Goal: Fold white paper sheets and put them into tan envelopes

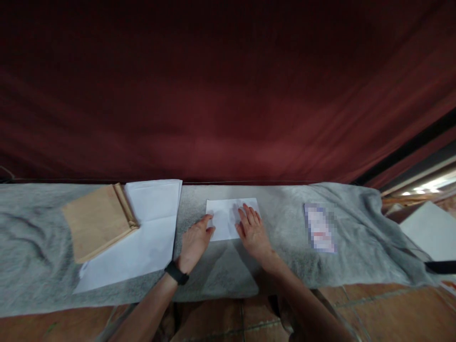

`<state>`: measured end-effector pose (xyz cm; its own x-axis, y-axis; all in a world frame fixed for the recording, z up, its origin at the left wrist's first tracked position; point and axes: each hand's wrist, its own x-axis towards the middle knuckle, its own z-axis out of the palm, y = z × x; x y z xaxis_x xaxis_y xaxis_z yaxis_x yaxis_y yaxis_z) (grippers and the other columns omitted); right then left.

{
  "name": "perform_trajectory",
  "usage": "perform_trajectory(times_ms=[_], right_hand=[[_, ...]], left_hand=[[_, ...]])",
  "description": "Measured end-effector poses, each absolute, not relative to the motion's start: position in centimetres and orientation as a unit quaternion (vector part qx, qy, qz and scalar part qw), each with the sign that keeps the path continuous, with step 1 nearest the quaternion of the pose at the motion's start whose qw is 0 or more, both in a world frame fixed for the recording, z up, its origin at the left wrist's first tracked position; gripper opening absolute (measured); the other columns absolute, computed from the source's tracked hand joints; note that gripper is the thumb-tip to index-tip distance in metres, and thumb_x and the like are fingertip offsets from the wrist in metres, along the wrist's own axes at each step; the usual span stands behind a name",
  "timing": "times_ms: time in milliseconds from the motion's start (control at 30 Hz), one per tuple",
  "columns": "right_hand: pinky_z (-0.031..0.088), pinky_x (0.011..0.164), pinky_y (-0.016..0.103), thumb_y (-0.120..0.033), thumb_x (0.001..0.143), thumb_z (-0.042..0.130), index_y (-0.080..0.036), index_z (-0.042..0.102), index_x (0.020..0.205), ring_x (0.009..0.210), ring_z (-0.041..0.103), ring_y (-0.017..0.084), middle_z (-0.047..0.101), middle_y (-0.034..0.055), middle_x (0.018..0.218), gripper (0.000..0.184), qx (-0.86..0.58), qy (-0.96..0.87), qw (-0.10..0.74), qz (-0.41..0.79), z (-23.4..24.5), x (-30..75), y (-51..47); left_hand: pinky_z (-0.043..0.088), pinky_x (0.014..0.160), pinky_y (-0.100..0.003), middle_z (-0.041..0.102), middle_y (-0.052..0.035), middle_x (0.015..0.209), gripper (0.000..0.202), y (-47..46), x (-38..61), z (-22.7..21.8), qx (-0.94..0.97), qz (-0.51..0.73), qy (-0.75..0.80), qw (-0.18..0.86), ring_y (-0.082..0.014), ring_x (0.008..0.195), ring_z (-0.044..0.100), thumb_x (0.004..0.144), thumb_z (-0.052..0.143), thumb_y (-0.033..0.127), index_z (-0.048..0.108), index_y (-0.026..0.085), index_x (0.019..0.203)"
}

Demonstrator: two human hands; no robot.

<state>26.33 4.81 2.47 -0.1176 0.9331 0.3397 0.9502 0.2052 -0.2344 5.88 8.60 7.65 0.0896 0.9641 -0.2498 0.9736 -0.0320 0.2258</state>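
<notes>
A small white sheet of paper point(225, 221), perhaps folded, lies on the grey cloth in front of me. My left hand point(195, 239), with a black band at the wrist, rests at the sheet's left edge, thumb and forefinger apart and touching it. Over the right part of the paper, my right hand point(252, 229) lies with its fingers spread on the surface. Neither hand grips anything that I can see.
Grey cloth point(285, 266) covers the long surface. To the left, brown paper bags point(101, 221) lie on large white sheets point(153, 242). A blurred printed slip point(319, 228) lies on the right. A dark red curtain point(213, 118) hangs behind; floor tiles point(392, 313) show in front.
</notes>
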Motion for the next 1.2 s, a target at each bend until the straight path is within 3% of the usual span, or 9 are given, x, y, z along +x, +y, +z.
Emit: perform_trajectory(times_ms=[167, 267, 367, 467, 533, 733, 1067, 1200], right_hand=[[0.031, 0.122, 0.050, -0.035, 0.107, 0.045, -0.013, 0.045, 0.154, 0.151, 0.038, 0.031, 0.041, 0.0160, 0.163, 0.053, -0.648, -0.737, 0.187, -0.040, 0.6, 25.4, 4.3], [0.029, 0.123, 0.050, -0.037, 0.106, 0.047, -0.013, 0.045, 0.155, 0.150, 0.039, 0.032, 0.040, 0.0174, 0.163, 0.055, -0.659, -0.731, 0.168, -0.052, 0.2, 25.4, 4.0], [0.028, 0.123, 0.050, -0.038, 0.107, 0.045, -0.014, 0.044, 0.156, 0.150, 0.039, 0.032, 0.038, 0.0174, 0.164, 0.055, -0.662, -0.732, 0.151, -0.053, 0.3, 25.5, 4.0], [0.028, 0.124, 0.049, -0.033, 0.107, 0.040, -0.016, 0.041, 0.158, 0.152, 0.036, 0.031, 0.035, 0.0155, 0.166, 0.054, -0.657, -0.740, 0.134, -0.049, 0.3, 25.6, 4.0], [0.027, 0.124, 0.049, -0.030, 0.108, 0.037, -0.018, 0.040, 0.159, 0.153, 0.034, 0.030, 0.033, 0.0136, 0.167, 0.052, -0.652, -0.746, 0.127, -0.049, 0.2, 25.8, 3.9], [0.025, 0.124, 0.049, -0.028, 0.108, 0.032, -0.018, 0.040, 0.159, 0.152, 0.035, 0.027, 0.037, 0.0120, 0.165, 0.052, -0.669, -0.732, 0.121, -0.051, 0.4, 26.9, 4.2], [0.026, 0.122, 0.055, -0.028, 0.108, 0.028, -0.012, 0.042, 0.157, 0.147, 0.042, 0.032, 0.043, 0.0132, 0.161, 0.054, -0.728, -0.674, 0.103, -0.063, 0.5, 29.7, 4.4], [0.026, 0.123, 0.056, -0.027, 0.107, 0.031, -0.007, 0.043, 0.155, 0.149, 0.040, 0.034, 0.045, 0.0183, 0.160, 0.054, -0.733, -0.664, 0.126, -0.077, 0.5, 30.1, 4.6]], left_hand=[[0.055, 0.082, -0.031, 0.078, -0.0059, 0.109, 0.037, 8.4, 5.4, 7.6, 0.729, 0.013, 0.667, 0.155, -0.0239, 0.099, 0.075, 0.099, 0.057, 0.029, 0.060, 0.025, 0.136], [0.055, 0.091, -0.035, 0.075, -0.0093, 0.116, 0.033, 7.7, 6.0, 7.5, 0.759, 0.060, 0.643, 0.083, -0.0248, 0.104, 0.072, 0.101, 0.053, 0.029, 0.063, 0.021, 0.132], [0.050, 0.105, -0.044, 0.068, -0.0139, 0.132, 0.038, 6.9, 7.9, 6.4, 0.806, 0.124, 0.578, 0.015, -0.0283, 0.122, 0.064, 0.105, 0.046, 0.035, 0.061, 0.018, 0.136], [0.037, 0.120, -0.051, 0.049, -0.0134, 0.157, 0.051, 6.2, 10.0, 4.3, 0.852, 0.148, 0.502, 0.007, -0.0309, 0.147, 0.043, 0.105, 0.045, 0.043, 0.050, 0.018, 0.150], [0.032, 0.123, -0.055, 0.044, -0.0128, 0.161, 0.056, 6.0, 10.8, 3.0, 0.857, 0.145, 0.494, 0.005, -0.0304, 0.152, 0.037, 0.106, 0.041, 0.047, 0.046, 0.018, 0.153], [0.028, 0.126, -0.051, 0.039, -0.0120, 0.164, 0.063, 6.5, 10.1, 2.2, 0.865, 0.133, 0.483, -0.009, -0.0272, 0.154, 0.033, 0.105, 0.038, 0.055, 0.044, 0.018, 0.155], [0.029, 0.125, -0.053, 0.036, -0.0167, 0.165, 0.068, 7.2, 8.3, 1.9, 0.846, 0.120, 0.518, -0.029, -0.0311, 0.154, 0.032, 0.103, 0.041, 0.056, 0.041, 0.016, 0.157], [0.029, 0.125, -0.055, 0.036, -0.0172, 0.164, 0.068, 7.2, 8.1, 2.0, 0.846, 0.115, 0.519, -0.027, -0.0312, 0.154, 0.032, 0.103, 0.042, 0.055, 0.038, 0.015, 0.159]])
